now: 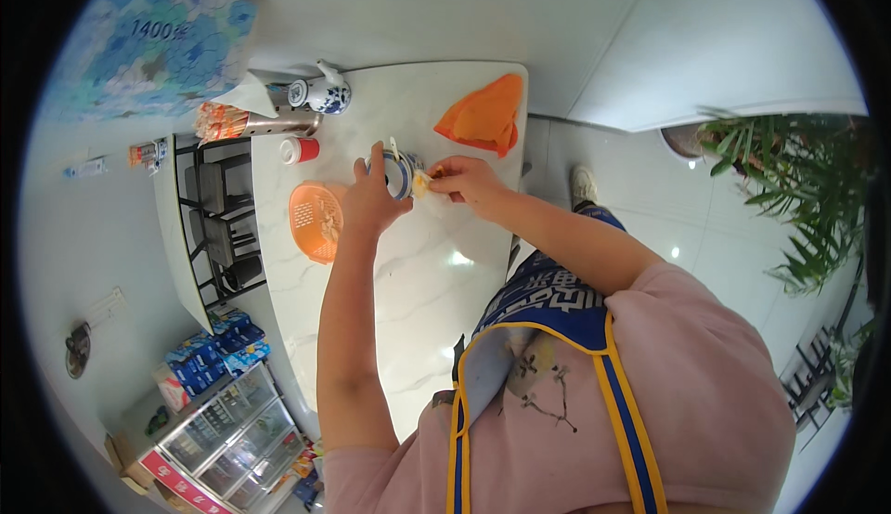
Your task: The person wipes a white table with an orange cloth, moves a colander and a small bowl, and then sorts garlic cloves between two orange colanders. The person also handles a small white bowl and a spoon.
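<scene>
My left hand (376, 200) grips a small blue-and-white ceramic jar (400, 171) from its left side, thumb and fingers spread around it. A pale spoon handle (393, 145) rises at the jar's far edge. The fingers of my right hand (470, 183) pinch a crumpled whitish-yellow wipe or tissue (422, 184) against the jar's right side. What is inside the jar cannot be made out. To the left of the jar, an orange perforated plastic basket (303, 218) holds crumpled pale pieces.
On the marble-patterned table (418, 319) lie an orange cloth (484, 117), a red lidded cup (301, 150), a blue-and-white ceramic pot (327, 92) and a metal holder of wrapped chopsticks (278, 122). A floral tissue dispenser (160, 47) overhangs the left corner. Potted plants (779, 159) stand right.
</scene>
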`<control>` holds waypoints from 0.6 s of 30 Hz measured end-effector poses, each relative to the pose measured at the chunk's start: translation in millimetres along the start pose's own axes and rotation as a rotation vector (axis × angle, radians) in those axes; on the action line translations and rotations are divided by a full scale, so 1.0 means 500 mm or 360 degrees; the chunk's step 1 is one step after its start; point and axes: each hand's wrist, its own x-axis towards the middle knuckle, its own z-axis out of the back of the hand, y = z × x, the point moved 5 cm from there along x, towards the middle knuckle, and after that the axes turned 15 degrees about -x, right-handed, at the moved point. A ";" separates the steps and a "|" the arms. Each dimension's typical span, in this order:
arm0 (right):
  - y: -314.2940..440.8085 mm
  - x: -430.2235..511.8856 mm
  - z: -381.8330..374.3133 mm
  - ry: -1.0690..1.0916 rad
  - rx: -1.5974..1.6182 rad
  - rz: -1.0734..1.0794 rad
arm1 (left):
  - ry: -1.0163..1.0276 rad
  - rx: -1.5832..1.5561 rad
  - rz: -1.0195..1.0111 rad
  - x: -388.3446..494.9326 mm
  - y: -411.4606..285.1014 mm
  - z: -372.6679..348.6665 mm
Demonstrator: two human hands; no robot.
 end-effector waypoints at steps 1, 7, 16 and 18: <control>0.006 -0.005 0.012 -0.0027 -0.0030 0.0050 | -0.0017 0.0028 -0.0016 0.011 0.002 0.006; 0.008 -0.081 0.067 -0.0180 -0.0263 0.0054 | -0.0097 0.0066 0.0004 0.111 0.030 0.053; 0.000 -0.119 0.122 -0.0217 -0.0276 -0.0026 | -0.0304 -0.0241 -0.0285 0.213 0.032 0.088; -0.001 -0.121 0.131 -0.0177 -0.0360 -0.0057 | -0.0478 -0.0372 -0.0363 0.208 0.024 0.094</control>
